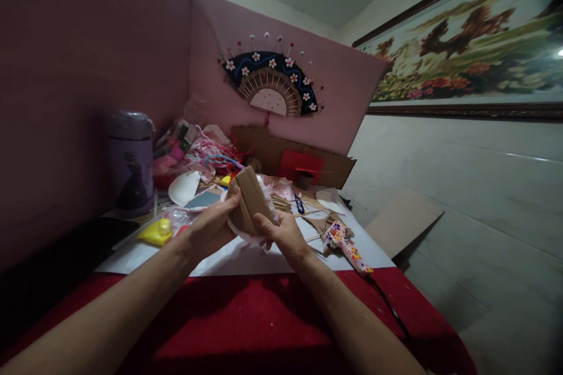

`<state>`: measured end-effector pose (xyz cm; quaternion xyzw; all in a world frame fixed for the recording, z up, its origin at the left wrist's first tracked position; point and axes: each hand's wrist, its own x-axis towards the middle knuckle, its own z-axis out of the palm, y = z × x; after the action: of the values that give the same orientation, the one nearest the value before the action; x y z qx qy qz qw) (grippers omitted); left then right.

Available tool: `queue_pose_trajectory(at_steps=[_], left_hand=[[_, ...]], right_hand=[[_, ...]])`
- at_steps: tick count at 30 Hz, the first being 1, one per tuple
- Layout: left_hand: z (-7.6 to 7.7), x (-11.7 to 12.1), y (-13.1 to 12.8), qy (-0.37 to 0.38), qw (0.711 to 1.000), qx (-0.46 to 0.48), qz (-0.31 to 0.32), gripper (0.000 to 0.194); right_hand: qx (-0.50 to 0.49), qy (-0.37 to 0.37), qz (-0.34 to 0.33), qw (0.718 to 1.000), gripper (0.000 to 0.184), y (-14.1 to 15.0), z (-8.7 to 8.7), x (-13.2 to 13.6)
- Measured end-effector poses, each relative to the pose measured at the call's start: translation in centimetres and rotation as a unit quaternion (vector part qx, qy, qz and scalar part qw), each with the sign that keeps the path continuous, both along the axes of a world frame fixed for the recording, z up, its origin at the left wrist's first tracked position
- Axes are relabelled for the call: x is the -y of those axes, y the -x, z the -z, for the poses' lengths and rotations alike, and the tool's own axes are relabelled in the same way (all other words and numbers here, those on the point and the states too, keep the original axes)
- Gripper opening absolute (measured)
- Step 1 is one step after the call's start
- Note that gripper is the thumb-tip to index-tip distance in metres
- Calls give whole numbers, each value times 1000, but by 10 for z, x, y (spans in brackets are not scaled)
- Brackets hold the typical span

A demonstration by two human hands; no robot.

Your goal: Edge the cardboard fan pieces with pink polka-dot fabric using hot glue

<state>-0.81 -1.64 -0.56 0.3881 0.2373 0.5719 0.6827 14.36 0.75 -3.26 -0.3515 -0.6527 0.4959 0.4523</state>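
Observation:
A curved brown cardboard piece (251,198) with pale pink fabric around its edges is held up over the table between both hands. My left hand (214,223) grips its left side, thumb on the upper edge. My right hand (284,234) pinches its lower right edge, fingers closed on the fabric and card. A hot glue gun (345,244) wrapped in flowered pattern lies on the white sheet just right of my right hand, its black cord running off the table edge.
A red cloth (246,316) covers the table, with a white sheet (229,260) on it. A purple jar (130,161), yellow packet (156,232), white cup shape (183,187), sticks and ribbons clutter the back. A decorated fan (272,84) hangs on the pink wall. Cardboard (402,219) lies on the floor.

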Motion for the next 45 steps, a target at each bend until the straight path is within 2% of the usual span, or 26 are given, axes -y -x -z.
queue_pose_trajectory(at_steps=[18,27,38,45], left_hand=[[3,-3,0,-32,999,5,2,24],[2,-3,-1,-49,998,14,26,27],[4,-5,-3,-11,999,31,-28,26],[6,-3,-1,-38,999,24,10,22]], right_hand=[[-13,-7,28,999,39,0,-3,2],[0,-19,38,999,38,0,-3,2],[-22,-19,42,999,34,0,-2,2],[-36,0,7,999,32,0,-4,2]])
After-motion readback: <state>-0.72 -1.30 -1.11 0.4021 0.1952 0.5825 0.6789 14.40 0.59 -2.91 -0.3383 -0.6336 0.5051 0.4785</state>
